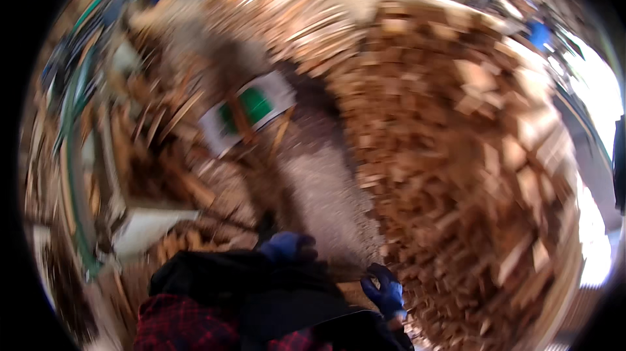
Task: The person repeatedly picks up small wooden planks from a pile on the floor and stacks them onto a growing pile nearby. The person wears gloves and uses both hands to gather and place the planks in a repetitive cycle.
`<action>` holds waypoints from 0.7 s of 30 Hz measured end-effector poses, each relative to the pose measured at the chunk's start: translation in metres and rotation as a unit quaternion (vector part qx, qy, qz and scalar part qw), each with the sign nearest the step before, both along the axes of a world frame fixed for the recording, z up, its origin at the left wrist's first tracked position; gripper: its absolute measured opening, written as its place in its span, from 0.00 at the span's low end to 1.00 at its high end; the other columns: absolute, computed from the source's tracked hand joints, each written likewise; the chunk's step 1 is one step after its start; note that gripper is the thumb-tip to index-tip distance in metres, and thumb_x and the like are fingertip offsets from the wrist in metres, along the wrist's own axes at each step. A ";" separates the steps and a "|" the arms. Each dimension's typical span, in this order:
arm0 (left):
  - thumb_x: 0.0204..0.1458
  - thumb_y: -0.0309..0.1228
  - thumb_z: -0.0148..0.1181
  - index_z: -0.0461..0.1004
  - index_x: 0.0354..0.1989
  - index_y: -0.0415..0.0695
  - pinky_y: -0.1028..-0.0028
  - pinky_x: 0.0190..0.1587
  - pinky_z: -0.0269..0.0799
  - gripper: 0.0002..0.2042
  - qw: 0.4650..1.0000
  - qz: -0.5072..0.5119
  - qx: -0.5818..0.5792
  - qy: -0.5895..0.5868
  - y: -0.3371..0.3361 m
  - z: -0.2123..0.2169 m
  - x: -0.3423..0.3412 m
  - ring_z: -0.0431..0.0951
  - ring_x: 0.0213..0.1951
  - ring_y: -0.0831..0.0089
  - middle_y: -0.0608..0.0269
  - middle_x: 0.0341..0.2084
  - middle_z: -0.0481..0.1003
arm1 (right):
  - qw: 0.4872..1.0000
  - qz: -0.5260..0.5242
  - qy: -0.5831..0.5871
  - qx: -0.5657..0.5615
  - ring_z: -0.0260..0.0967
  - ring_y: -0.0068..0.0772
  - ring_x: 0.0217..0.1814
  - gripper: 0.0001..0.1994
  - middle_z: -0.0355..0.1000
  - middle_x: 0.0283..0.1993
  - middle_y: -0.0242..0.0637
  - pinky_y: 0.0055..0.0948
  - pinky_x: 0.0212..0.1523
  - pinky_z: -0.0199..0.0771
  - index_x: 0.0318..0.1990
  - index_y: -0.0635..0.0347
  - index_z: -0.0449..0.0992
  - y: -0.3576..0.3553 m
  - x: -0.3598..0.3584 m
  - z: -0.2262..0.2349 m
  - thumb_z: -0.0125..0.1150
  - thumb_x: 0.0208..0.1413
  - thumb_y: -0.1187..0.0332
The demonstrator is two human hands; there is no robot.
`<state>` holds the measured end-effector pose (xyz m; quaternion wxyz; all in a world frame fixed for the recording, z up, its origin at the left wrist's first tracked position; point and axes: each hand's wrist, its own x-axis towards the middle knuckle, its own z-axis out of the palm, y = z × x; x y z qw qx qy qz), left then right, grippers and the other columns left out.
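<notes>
A: Hands?
B: Left hand [285, 247] blurred, grip indeterminable; right hand [386, 292] loosely open, just left of stacked wood [424, 155].
A: Obstructions?
B: Green-and-white sheet [257, 102] ahead on floor [326, 185]; scrap wood [189, 178] leftward.

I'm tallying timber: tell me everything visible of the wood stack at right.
The stack stands tall across much of the right side: blocky brown wood pieces, closely piled, many ends facing out, some paler in the light. Blur hides finer detail. The blue-gloved right hand is beside its lower left edge; contact is unclear.
</notes>
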<state>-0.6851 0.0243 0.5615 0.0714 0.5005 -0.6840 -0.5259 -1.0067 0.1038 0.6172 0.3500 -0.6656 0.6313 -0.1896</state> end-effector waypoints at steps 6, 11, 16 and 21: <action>0.50 0.52 0.57 0.74 0.51 0.44 0.59 0.52 0.69 0.27 0.986 0.076 0.113 -0.092 0.009 -0.040 0.139 0.74 0.49 0.52 0.50 0.47 0.75 | 0.949 0.126 0.073 0.281 0.74 0.48 0.49 0.27 0.77 0.46 0.50 0.37 0.51 0.72 0.47 0.65 0.77 -0.101 0.120 -0.097 0.65 0.47 0.50; 0.50 0.55 0.55 0.72 0.55 0.42 0.60 0.57 0.65 0.32 0.970 0.154 0.181 -0.058 0.004 -0.065 0.200 0.71 0.55 0.52 0.49 0.52 0.72 | 0.917 0.164 0.115 0.345 0.75 0.47 0.50 0.29 0.76 0.47 0.51 0.35 0.52 0.72 0.49 0.67 0.76 -0.181 0.211 -0.133 0.66 0.48 0.49; 0.50 0.57 0.55 0.70 0.57 0.41 0.60 0.62 0.61 0.33 0.950 0.230 0.205 -0.060 -0.013 -0.100 0.228 0.66 0.59 0.50 0.46 0.58 0.67 | 0.890 0.270 0.154 0.334 0.75 0.45 0.48 0.24 0.77 0.46 0.46 0.35 0.50 0.73 0.46 0.62 0.78 -0.277 0.286 -0.146 0.66 0.49 0.51; 0.51 0.52 0.58 0.69 0.58 0.43 0.59 0.63 0.59 0.31 0.911 0.368 0.168 -0.085 -0.065 -0.131 0.264 0.65 0.60 0.49 0.46 0.58 0.67 | 0.844 0.363 0.220 0.329 0.76 0.46 0.46 0.24 0.78 0.44 0.45 0.36 0.49 0.74 0.44 0.59 0.79 -0.369 0.347 -0.195 0.65 0.48 0.47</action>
